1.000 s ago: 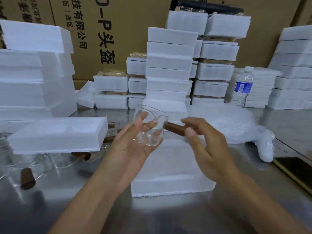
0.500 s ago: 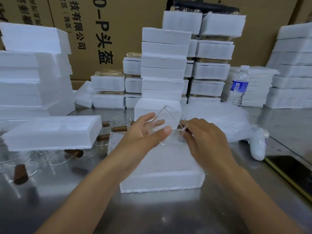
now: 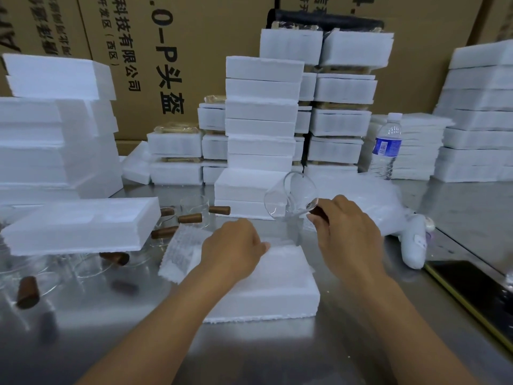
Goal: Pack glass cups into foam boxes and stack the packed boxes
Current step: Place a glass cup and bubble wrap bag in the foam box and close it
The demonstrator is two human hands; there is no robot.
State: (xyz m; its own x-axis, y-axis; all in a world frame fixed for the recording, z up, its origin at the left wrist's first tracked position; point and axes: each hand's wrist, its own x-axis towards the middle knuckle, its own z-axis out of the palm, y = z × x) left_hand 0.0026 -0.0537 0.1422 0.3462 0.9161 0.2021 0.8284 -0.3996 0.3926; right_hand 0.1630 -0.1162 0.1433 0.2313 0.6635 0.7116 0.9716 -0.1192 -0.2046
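An open white foam box [image 3: 277, 290] lies on the steel table in front of me. My right hand [image 3: 347, 234] pinches the brown handle of a clear glass cup [image 3: 291, 198] and holds it tilted just above the box's far edge. My left hand [image 3: 233, 245] lies on the box's top left part. Its fingers are curled down at the box and its thumb tip shows; the fingertips are hidden. Stacks of closed foam boxes [image 3: 261, 120] stand right behind.
A foam lid [image 3: 80, 226] lies at the left over several glass cups with brown handles [image 3: 194, 209]. A small foam sheet [image 3: 181, 248] leans by the box. A water bottle [image 3: 387, 145], bubble wrap [image 3: 366, 201], a white tool [image 3: 416, 245] and a dark flat device [image 3: 472, 295] are at the right.
My left hand has let go of the cup and dropped onto the foam box. My right hand now holds the cup alone, farther away and tilted above the box's far edge.
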